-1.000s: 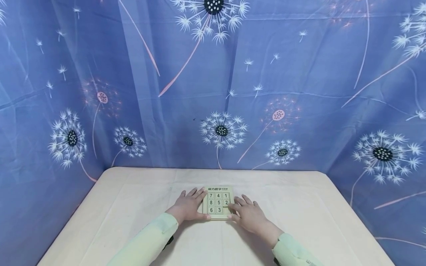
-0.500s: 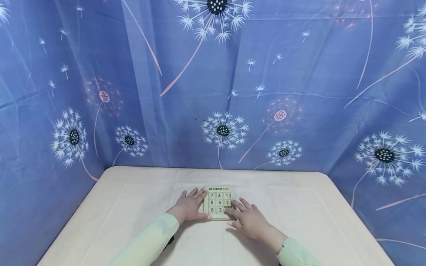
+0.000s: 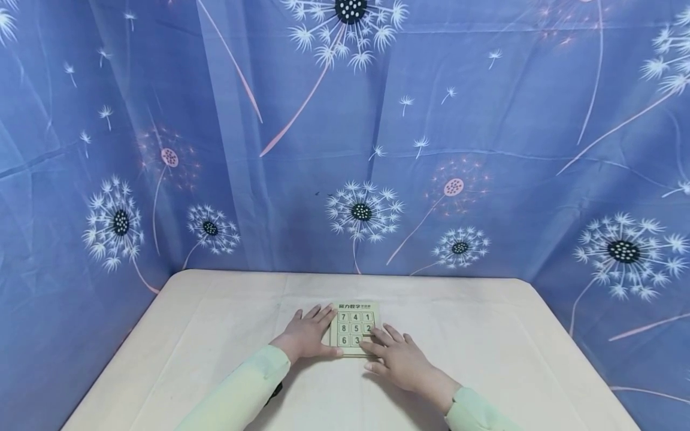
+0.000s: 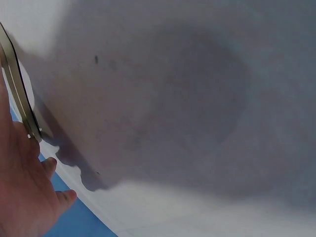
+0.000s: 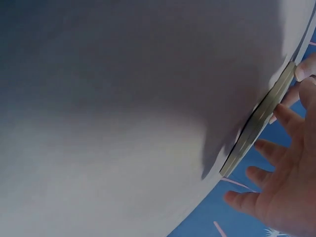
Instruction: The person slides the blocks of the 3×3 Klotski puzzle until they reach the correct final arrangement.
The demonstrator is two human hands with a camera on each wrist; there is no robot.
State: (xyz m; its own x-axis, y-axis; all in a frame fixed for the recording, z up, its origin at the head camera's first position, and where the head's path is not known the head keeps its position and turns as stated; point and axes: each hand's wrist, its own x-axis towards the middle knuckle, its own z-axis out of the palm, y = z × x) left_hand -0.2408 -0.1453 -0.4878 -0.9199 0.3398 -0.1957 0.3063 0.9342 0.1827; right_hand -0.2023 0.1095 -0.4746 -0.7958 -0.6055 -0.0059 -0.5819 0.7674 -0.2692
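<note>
A pale yellow-green sliding number puzzle lies flat on the table in the head view, dark lettering along its far edge. Its tiles read 7 4 1, then 8 5 2, then 6 and 3, with a gap at the near right corner. My left hand rests along its left side, fingers spread, thumb at the near left corner. Over the right side reaches my right hand, its index fingertip at the gap beside the 3 tile. The right thumb sits just off the near right corner. Both wrist views show the puzzle edge-on, fingers extended.
A cream cloth covers the table, with rounded far corners. Blue curtains with dandelion prints hang behind it and on both sides. Light green sleeves cover both forearms.
My right index finger has moved from beside the 2 tile down and left to the gap by the 3. The left hand stays put, and the tiles keep the same order.
</note>
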